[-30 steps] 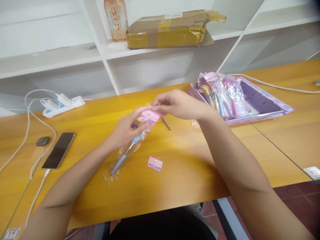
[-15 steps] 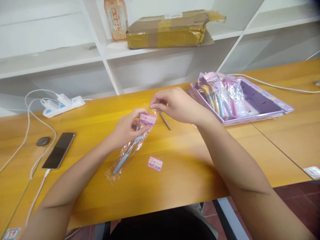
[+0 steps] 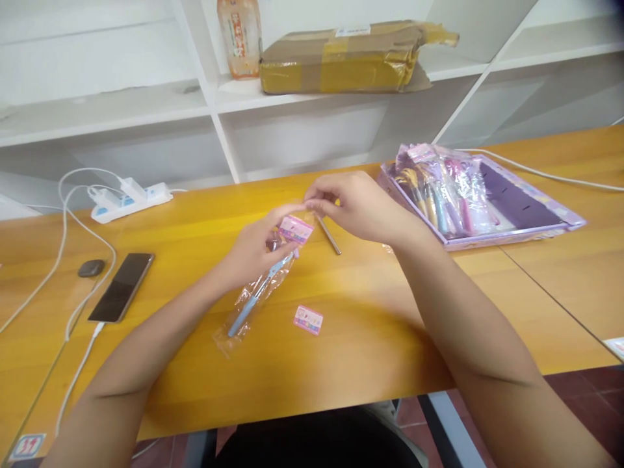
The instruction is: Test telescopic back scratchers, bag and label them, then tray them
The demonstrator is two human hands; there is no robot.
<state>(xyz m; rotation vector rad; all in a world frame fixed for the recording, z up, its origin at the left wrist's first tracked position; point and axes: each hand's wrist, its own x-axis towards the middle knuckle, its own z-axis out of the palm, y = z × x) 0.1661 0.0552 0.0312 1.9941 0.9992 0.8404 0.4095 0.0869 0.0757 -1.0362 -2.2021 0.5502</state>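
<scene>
My left hand (image 3: 249,252) is closed around the upper part of a clear plastic bag (image 3: 280,281). Inside the bag lies a slim item with a light blue handle (image 3: 242,316), slanting down to the left. A pink printed card (image 3: 296,230) shows at the bag's upper end, between my left thumb and fingers. My right hand (image 3: 353,203) pinches the bag's top edge, its fingertips meeting those of the left. Just below my right fingers rests a thin metal rod (image 3: 330,236). A second pink card (image 3: 308,320) lies loose on the table, nearer to me.
At the right stands a purple tray (image 3: 517,229) with several bagged, coloured-handle items (image 3: 451,195). A phone (image 3: 121,287), a small dark object (image 3: 91,268) and a power strip (image 3: 131,203) with white cables occupy the left. Behind, a shelf carries a taped cardboard box (image 3: 341,65) and an orange bottle (image 3: 238,39).
The view has shifted slightly, so everything sits a little further right. My left fingers have stretched up to the bag's top edge, by my right fingertips. Both hands keep their hold.
</scene>
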